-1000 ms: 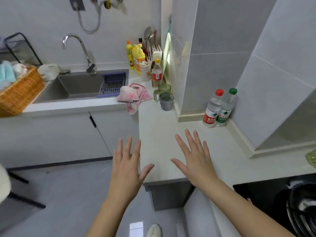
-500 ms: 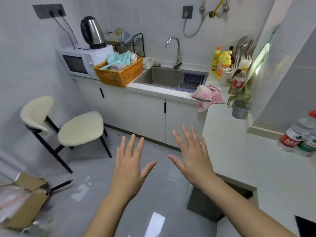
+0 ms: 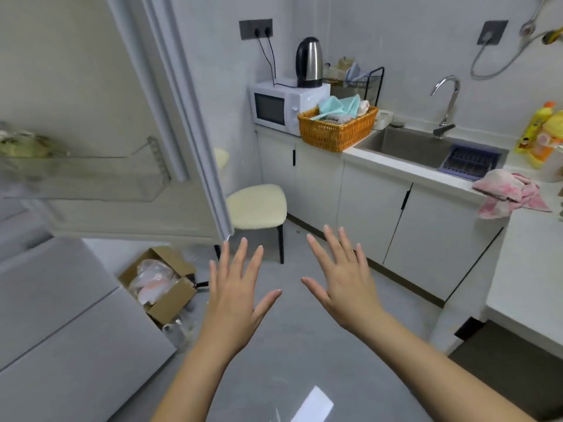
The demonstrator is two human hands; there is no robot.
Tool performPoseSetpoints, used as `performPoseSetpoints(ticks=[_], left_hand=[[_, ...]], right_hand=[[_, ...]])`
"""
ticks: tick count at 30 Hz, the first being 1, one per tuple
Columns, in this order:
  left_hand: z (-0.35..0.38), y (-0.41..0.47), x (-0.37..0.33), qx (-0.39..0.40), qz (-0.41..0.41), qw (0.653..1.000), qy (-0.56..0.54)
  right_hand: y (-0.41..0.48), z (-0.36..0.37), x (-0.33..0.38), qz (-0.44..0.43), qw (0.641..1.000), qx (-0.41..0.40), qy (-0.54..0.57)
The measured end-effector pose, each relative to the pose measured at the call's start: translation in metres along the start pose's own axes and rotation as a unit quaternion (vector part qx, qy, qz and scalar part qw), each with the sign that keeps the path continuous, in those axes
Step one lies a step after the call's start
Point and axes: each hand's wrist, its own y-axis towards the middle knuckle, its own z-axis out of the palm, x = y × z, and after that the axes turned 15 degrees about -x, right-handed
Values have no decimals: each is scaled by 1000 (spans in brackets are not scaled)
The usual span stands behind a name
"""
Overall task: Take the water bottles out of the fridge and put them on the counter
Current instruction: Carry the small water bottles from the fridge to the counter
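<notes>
The fridge door (image 3: 100,95) stands swung open at the left, its clear door shelf (image 3: 91,175) showing. Below it are the white lower fridge doors (image 3: 61,324). My left hand (image 3: 236,295) and my right hand (image 3: 342,278) float over the grey floor with fingers spread, palms down, holding nothing. The white counter (image 3: 530,269) lies at the right edge. No water bottle is in view.
A cream-seated chair (image 3: 257,205) stands just behind the fridge door. An open cardboard box (image 3: 161,281) with plastic bags sits on the floor by the fridge. Along the back are a microwave (image 3: 283,106) with a kettle, an orange basket (image 3: 336,129), the sink (image 3: 426,147) and a pink cloth (image 3: 508,191).
My view has swung left, away from the counter and its two bottles, round to the open fridge door. Both hands have stayed spread and empty in front of me.
</notes>
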Motion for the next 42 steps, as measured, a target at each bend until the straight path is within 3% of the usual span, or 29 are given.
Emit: performPoseSetpoints(ticks=[9,21,32,42], left_hand=[[-90,-71,172,2,-19,990,140],[-151,-111,317,-2,-153,964,216],[-191,-73,471,-17,-236,925,298],[-250,-21,579,-58,-276,902,329]], right_hand=[[6,40,198,-73,997,15,26],[51,107,355,-185,977,68,84],[166,204,503,-297,941,67,150],[248,227,637,-275,935,76,209]])
